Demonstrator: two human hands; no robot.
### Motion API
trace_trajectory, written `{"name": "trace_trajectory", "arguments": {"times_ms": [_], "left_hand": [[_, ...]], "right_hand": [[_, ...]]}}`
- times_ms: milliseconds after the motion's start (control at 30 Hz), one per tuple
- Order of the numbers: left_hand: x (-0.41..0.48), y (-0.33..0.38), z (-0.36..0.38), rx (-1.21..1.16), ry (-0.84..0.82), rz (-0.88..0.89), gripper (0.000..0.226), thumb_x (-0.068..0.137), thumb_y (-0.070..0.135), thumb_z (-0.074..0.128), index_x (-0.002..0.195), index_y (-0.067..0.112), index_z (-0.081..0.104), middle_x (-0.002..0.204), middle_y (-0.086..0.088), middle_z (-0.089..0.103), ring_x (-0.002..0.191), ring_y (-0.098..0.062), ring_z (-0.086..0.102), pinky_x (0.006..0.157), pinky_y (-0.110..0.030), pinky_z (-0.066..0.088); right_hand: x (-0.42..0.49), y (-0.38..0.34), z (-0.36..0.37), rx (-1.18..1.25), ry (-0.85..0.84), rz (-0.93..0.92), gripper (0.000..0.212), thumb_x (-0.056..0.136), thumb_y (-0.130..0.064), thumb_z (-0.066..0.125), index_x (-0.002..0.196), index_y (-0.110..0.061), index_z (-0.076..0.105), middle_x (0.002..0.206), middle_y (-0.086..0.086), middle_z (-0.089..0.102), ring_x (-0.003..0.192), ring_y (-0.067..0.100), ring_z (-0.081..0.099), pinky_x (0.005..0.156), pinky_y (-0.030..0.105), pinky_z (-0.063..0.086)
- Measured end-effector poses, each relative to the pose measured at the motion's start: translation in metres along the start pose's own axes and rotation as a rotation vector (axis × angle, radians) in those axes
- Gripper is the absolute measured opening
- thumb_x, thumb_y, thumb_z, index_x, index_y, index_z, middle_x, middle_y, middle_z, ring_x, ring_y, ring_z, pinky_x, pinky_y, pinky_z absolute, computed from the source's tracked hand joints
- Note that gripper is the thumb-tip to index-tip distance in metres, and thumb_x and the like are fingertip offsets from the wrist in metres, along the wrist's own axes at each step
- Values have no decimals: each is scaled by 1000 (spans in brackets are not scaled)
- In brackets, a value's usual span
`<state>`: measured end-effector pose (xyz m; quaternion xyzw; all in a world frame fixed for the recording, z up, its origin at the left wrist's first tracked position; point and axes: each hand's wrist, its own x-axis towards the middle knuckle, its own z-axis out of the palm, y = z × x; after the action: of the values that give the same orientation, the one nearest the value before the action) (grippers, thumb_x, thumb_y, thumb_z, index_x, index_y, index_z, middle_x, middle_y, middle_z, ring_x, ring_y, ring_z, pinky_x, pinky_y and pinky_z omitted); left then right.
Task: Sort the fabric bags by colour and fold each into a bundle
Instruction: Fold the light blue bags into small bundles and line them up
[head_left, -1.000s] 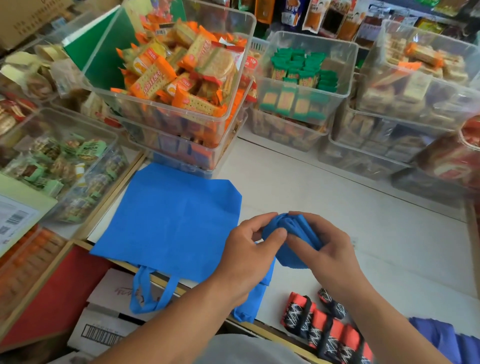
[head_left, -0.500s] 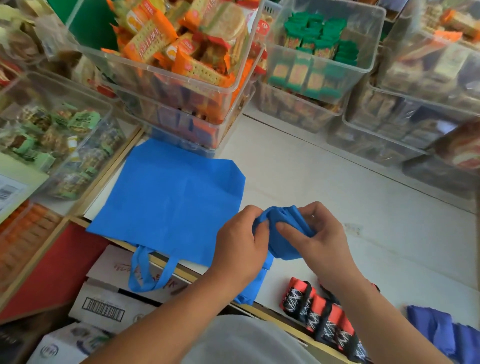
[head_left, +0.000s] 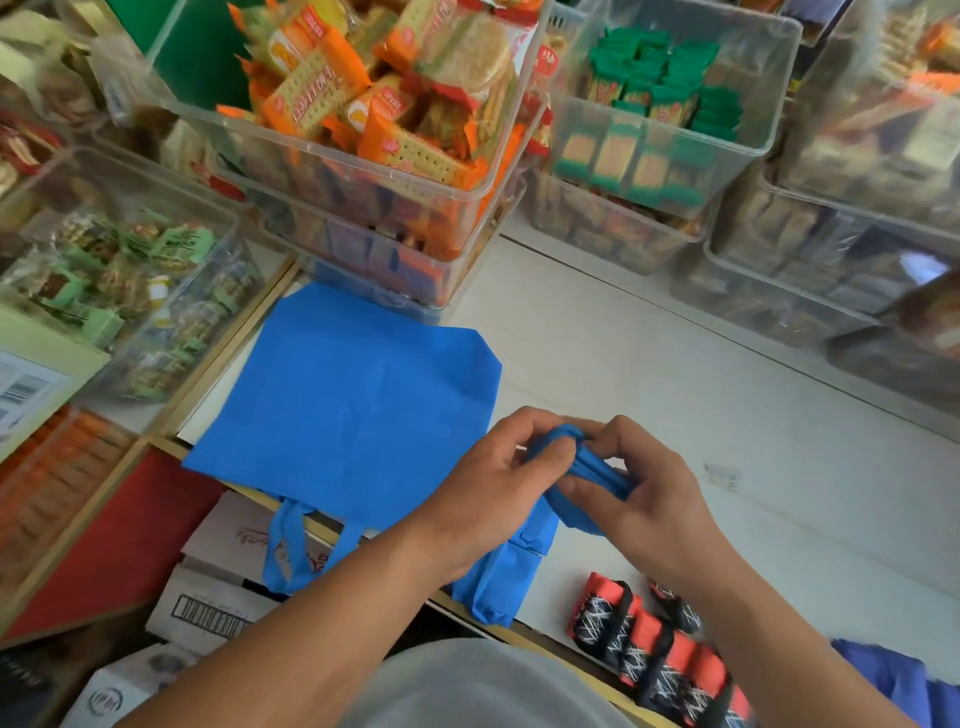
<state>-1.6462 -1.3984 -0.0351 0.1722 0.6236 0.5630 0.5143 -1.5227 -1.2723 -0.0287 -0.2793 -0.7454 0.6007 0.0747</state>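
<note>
A blue fabric bag, rolled into a small bundle (head_left: 587, 467), sits between both hands just above the white counter (head_left: 649, 364). My left hand (head_left: 498, 483) pinches the bundle's left end and my right hand (head_left: 649, 493) grips its right side with curled fingers. A loose tail of that blue bag (head_left: 504, 577) hangs down toward the counter's front edge. A second blue bag (head_left: 353, 400) lies flat to the left, its handles (head_left: 291, 551) dangling over the edge. Red and black patterned bundles (head_left: 654, 649) lie at the front edge, and a purple-blue fabric (head_left: 904, 680) shows at bottom right.
Clear plastic bins of snack packets line the back and left: orange biscuits (head_left: 363, 104), green packets (head_left: 660, 93), more bins at right (head_left: 857, 156) and at left (head_left: 124, 280). Cardboard boxes (head_left: 218, 587) stand below the counter's front edge.
The hands have squeezed the blue bag from a rounder wad into a tighter, narrower roll. The view has tilted down slightly; the flat blue bag has not moved.
</note>
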Motion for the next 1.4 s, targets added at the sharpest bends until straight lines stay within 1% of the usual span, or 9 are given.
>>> {"name": "trace_trajectory", "arguments": {"times_ms": [100, 267, 400, 500, 567, 633, 767, 1167, 1400], "left_hand": [[-1, 2, -1, 223, -23, 39, 12, 103, 35, 59, 111, 42, 64, 119, 8, 63, 109, 2, 60, 101, -25, 50], [5, 9, 3, 331, 104, 171, 9, 97, 22, 66, 100, 31, 68, 96, 12, 62, 86, 0, 59, 78, -19, 49], [7, 13, 6, 320, 158, 213, 8, 95, 11, 67, 92, 18, 67, 76, 15, 55, 53, 3, 48, 53, -10, 37], [9, 5, 7, 423, 210, 288, 11, 94, 10, 66, 88, 20, 67, 79, 16, 55, 64, -2, 53, 59, -14, 39], [10, -1, 8, 426, 275, 324, 12, 93, 13, 66, 89, 24, 68, 83, 13, 59, 76, -10, 59, 63, -26, 48], [10, -5, 9, 342, 336, 309, 11, 94, 14, 67, 91, 25, 69, 85, 10, 64, 82, -14, 62, 71, -36, 55], [7, -5, 7, 123, 344, 178, 11, 98, 13, 67, 95, 23, 71, 84, 4, 70, 84, -21, 68, 80, -48, 60], [-4, 11, 8, -152, 154, -3, 12, 99, 25, 67, 108, 20, 75, 105, -4, 77, 104, -18, 73, 92, -30, 59], [1, 3, 11, -15, 275, 84, 8, 89, 28, 74, 95, 33, 74, 94, -6, 75, 96, -30, 71, 89, -51, 60]], "right_hand": [[3, 0, -8, -21, -3, -9, 23, 85, 7, 77, 84, -4, 57, 107, -11, 74, 90, 11, 70, 72, 17, 54], [4, 1, 0, -72, 108, -9, 20, 86, 7, 75, 85, -6, 59, 95, -14, 70, 82, 11, 66, 65, 18, 53], [10, 4, 2, -169, 135, -35, 21, 85, 1, 76, 85, -4, 56, 88, 8, 66, 81, 31, 58, 63, 36, 50], [10, 4, 2, -226, 131, 3, 22, 85, -4, 78, 84, -5, 56, 84, 13, 63, 77, 33, 55, 58, 32, 43], [7, 0, 4, -182, 163, 41, 20, 84, -9, 81, 87, -15, 62, 91, -1, 69, 78, 22, 62, 60, 29, 51], [3, -4, 7, -135, 236, 30, 25, 81, -11, 84, 94, -25, 67, 103, -17, 69, 82, 12, 67, 63, 21, 55], [-4, -3, 7, -168, 198, -30, 40, 78, -11, 86, 108, -31, 69, 103, -16, 67, 90, 12, 65, 71, 18, 52], [2, 1, -2, -344, 151, -324, 32, 83, -3, 73, 110, -19, 77, 96, -1, 58, 89, 9, 60, 75, 7, 43], [-2, -4, 5, -165, 286, -189, 30, 75, 1, 87, 94, -21, 79, 88, -10, 69, 83, 12, 68, 68, 14, 50]]}}
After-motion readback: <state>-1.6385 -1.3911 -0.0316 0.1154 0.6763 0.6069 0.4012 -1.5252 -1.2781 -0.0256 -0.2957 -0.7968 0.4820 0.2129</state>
